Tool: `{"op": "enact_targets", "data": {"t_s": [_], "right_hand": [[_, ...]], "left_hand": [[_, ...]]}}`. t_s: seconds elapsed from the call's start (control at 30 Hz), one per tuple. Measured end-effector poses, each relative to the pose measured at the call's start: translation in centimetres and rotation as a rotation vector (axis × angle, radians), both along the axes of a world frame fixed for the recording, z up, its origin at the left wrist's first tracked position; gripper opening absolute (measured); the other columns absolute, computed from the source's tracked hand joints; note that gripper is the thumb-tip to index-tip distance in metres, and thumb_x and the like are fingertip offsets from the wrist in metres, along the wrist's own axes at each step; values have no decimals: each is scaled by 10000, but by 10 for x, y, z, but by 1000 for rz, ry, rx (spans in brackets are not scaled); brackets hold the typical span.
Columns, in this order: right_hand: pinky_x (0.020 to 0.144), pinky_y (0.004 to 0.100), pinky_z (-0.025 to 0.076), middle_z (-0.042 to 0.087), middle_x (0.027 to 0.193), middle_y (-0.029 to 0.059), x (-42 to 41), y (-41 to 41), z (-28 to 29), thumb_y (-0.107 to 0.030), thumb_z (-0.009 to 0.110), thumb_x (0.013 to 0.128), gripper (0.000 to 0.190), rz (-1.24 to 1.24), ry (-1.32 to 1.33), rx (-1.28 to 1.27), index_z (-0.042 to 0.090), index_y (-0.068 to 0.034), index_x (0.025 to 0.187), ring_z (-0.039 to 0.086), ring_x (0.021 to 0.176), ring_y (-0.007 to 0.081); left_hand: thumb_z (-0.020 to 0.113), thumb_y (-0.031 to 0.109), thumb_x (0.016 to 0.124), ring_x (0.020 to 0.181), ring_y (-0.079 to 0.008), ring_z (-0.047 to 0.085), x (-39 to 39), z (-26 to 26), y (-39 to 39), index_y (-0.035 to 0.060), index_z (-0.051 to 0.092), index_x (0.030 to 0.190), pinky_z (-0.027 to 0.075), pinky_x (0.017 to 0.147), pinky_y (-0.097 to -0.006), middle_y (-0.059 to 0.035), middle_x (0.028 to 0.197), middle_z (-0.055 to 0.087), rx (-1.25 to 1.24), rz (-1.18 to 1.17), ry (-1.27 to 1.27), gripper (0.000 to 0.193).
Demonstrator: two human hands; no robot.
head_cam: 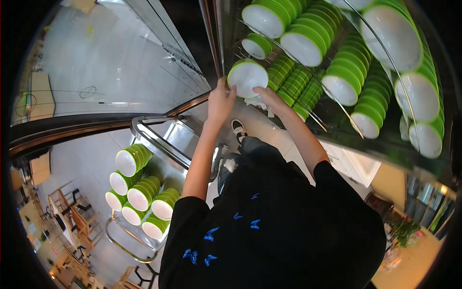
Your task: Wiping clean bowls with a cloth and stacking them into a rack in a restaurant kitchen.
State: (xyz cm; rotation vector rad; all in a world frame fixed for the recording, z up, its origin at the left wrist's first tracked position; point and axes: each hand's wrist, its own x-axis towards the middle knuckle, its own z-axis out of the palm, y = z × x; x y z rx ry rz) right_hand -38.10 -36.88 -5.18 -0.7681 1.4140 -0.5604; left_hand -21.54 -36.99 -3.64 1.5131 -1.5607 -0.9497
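Both hands hold a green bowl with a white inside (pixel 248 77), its mouth turned toward me. My left hand (pixel 219 101) grips its left rim, close to the metal frame of a glass door. On the lower right rim rests my right hand (pixel 270 99), thumb over the edge. Just under that hand is a white cloth (pixel 258 102); whether the fingers hold it I cannot tell. Further bowls may be nested behind this one, but that is hidden. Beside and beyond it, stacks of matching green bowls (pixel 302 47) lie sideways on wire shelves (pixel 317 118).
A metal cart (pixel 162 141) at my lower left carries several sideways stacks of green bowls (pixel 139 195). The glass door's dark frame (pixel 72 133) stretches across the left. Wooden chairs (pixel 74 216) stand farther off, and a plant (pixel 404 227) is at the lower right.
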Motion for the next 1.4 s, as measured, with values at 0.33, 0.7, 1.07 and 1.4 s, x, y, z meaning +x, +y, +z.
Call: {"op": "enact_targets", "data": {"t_s": [0.33,0.7,1.07,1.4], "right_hand": [[363,261,346,539,639,78,-8,-63,-25,-269,444,729,296,-98,36,61,528,-4,829,480,457,145],[367,262,360,518,610,74,-24,-69,-63,-279,451,730,291,-165,1,75,518,-8,813,489,465,161],[321,257,317,452,475,50,-9,-68,-72,-271,444,724,260,-262,165,-101,485,-21,667,423,358,137],[589,423,413,550,675,234,-12,-72,-60,-300,392,723,369,-90,496,-117,551,31,744,538,653,373]], "left_hand": [[543,148,691,660,-337,565,-32,-36,-44,-93,209,1198,437,606,-374,-257,757,540,116,-40,67,654],[549,197,664,748,-342,561,-51,-54,-62,-100,146,1220,435,685,-348,-289,893,515,327,-58,199,748],[548,157,640,711,-284,579,-48,-57,-69,-72,114,1244,437,663,-307,-212,759,570,348,-25,266,778],[521,64,650,609,-185,577,-49,-58,-67,-27,101,1261,448,563,-256,-155,694,585,313,-24,407,747]]}}
